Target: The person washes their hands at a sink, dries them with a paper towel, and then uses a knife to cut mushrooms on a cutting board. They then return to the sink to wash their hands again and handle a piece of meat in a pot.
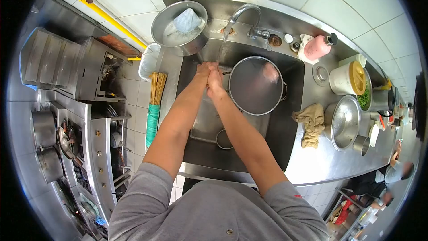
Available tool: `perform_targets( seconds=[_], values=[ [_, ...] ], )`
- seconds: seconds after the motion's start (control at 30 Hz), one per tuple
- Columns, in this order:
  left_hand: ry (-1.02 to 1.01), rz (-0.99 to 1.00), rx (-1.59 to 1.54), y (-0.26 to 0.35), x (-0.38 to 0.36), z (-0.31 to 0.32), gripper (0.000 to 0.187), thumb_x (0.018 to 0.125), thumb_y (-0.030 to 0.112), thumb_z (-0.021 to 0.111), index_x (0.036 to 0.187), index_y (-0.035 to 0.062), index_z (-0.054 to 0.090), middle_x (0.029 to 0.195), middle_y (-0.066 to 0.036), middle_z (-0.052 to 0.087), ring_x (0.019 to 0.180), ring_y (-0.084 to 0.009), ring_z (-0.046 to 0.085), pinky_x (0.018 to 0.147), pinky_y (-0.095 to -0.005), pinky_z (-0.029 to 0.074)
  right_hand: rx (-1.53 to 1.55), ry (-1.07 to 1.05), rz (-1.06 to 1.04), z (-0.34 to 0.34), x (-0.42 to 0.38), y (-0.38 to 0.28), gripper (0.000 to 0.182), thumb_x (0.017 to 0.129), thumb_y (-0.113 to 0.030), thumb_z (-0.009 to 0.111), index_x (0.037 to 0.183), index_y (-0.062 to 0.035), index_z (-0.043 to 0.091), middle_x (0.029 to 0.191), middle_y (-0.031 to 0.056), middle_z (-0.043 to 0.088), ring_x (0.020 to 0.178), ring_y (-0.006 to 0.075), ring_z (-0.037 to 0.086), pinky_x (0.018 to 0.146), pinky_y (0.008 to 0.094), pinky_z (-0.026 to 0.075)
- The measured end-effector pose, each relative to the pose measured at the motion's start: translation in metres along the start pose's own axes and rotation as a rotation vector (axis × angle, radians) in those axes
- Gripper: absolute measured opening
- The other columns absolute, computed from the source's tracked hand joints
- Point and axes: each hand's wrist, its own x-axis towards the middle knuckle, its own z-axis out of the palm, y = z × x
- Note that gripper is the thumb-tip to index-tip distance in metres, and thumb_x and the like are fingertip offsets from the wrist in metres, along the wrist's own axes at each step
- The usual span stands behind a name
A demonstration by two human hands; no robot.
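Under the thin stream from the curved faucet (245, 9), my left hand (204, 68) and my right hand (215, 80) are clasped over the sink. The fingers of each press round the other, and some are hidden between them. No tool shows in either hand. Just right of them, in the sink basin (203, 125), stands a big two-handled pot (256, 85) filled with dark, cloudy liquid. A small round ring-like item (224, 139) lies on the basin floor below my forearms.
Upper left is a pot (179, 47) holding suds and a blue-white cloth (187, 20). A green-handled stick brush (153, 125) leans left. Right are a pink bottle (317, 47), a tan rag (310, 122), a metal bowl (345, 122) and a yellow-lidded tub (345, 80). People are far right.
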Motion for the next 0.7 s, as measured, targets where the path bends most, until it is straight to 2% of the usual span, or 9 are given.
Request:
perform_targets(
  seconds=[0.1,0.2,0.4,0.5,0.6,0.7],
  values=[
    [0.001,0.042,0.037,-0.003,0.005,0.005,0.05,0.088,0.03,0.058,0.137,0.0191,0.051,0.135,-0.015,0.058,0.13,-0.0342,0.051,0.106,-0.0515,0.04,0.011,-0.045,0.058,-0.008,0.012,-0.005,0.034,0.093,-0.02,0.051,0.123,-0.0051,0.054,0.113,0.0113,0.064,0.097,0.0255,0.065,0.084,0.0388,0.053],
    [0.005,0.018,0.01,-0.004,0.008,0.011,0.052,0.088,0.03,0.059,0.138,0.0203,0.05,0.135,-0.015,0.058,0.13,-0.0345,0.05,0.106,-0.0513,0.04,-0.007,-0.003,0.094,-0.013,0.025,-0.002,0.028,0.095,-0.023,0.053,0.114,-0.0049,0.061,0.109,0.0117,0.066,0.098,0.0258,0.066,0.08,0.038,0.055],
    [0.036,-0.041,0.026,-0.008,0.016,0.026,0.059,0.088,0.03,0.06,0.144,0.0232,0.045,0.14,-0.014,0.054,0.13,-0.0339,0.05,0.107,-0.0501,0.04,-0.102,0.04,0.127,-0.024,0.047,0.014,0.027,0.096,-0.023,0.052,0.113,-0.0045,0.061,0.104,0.011,0.068,0.09,0.0237,0.068,0.073,0.0358,0.056],
    [0.003,-0.054,-0.022,-0.018,0.028,0.038,0.061,0.088,0.029,0.06,0.146,0.0234,0.043,0.143,-0.014,0.051,0.131,-0.0339,0.049,0.108,-0.048,0.04,-0.011,-0.014,0.074,-0.021,0.042,0.017,0.03,0.097,-0.025,0.052,0.11,0.0015,0.06,0.105,0.0144,0.066,0.094,0.0247,0.066,0.08,0.0371,0.054],
    [-0.012,-0.014,-0.006,-0.01,0.01,0.022,0.061,0.089,0.029,0.059,0.147,0.0232,0.042,0.143,-0.015,0.051,0.132,-0.0337,0.049,0.107,-0.0457,0.041,-0.058,0.028,0.074,-0.018,0.036,0.017,0.031,0.096,-0.027,0.052,0.116,-0.0033,0.059,0.105,0.0115,0.067,0.09,0.023,0.068,0.069,0.0355,0.055],
    [0.007,0.0,-0.029,-0.014,0.011,0.026,0.06,0.09,0.028,0.058,0.147,0.0235,0.042,0.141,-0.016,0.053,0.13,-0.0343,0.051,0.107,-0.0447,0.042,-0.021,0.037,0.073,-0.018,0.037,0.022,0.034,0.096,-0.029,0.052,0.116,-0.0027,0.059,0.107,0.0122,0.067,0.091,0.0225,0.067,0.065,0.0351,0.054]
  ],
)
